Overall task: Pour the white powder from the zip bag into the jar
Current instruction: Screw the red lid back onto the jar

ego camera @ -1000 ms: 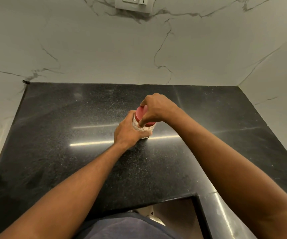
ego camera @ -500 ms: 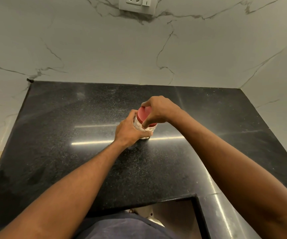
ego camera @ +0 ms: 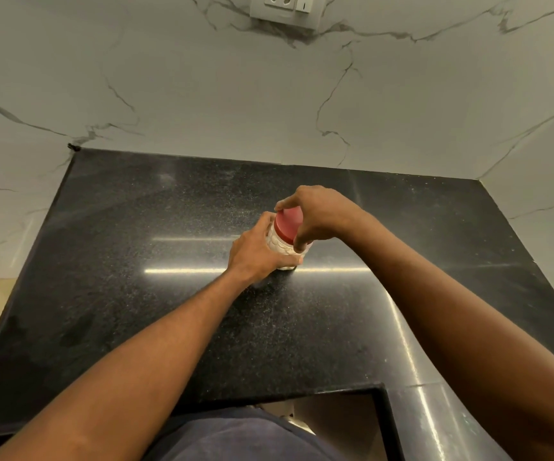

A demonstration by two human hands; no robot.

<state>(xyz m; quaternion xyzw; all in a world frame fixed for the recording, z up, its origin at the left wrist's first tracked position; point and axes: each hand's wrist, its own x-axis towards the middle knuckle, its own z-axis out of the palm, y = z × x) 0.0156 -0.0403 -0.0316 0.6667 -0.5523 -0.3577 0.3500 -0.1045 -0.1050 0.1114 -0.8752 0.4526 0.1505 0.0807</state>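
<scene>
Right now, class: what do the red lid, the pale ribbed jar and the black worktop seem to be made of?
Red lid: matte, opaque, probably plastic. Pale ribbed jar: translucent moulded ridges, likely plastic. Black worktop: speckled, mirror-like light streaks, apparently polished granite.

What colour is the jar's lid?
Red; the lid shows in the head view, the only one.

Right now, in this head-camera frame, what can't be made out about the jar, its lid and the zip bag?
- Zip bag: not in the head view anywhere; nothing shows where it is.
- Jar: the left hand wraps its body, hiding the fill level.
- Red lid: the right hand covers its far side; whether it is tight or loose cannot be told.
- Wall socket: cut off by the top edge.
</scene>
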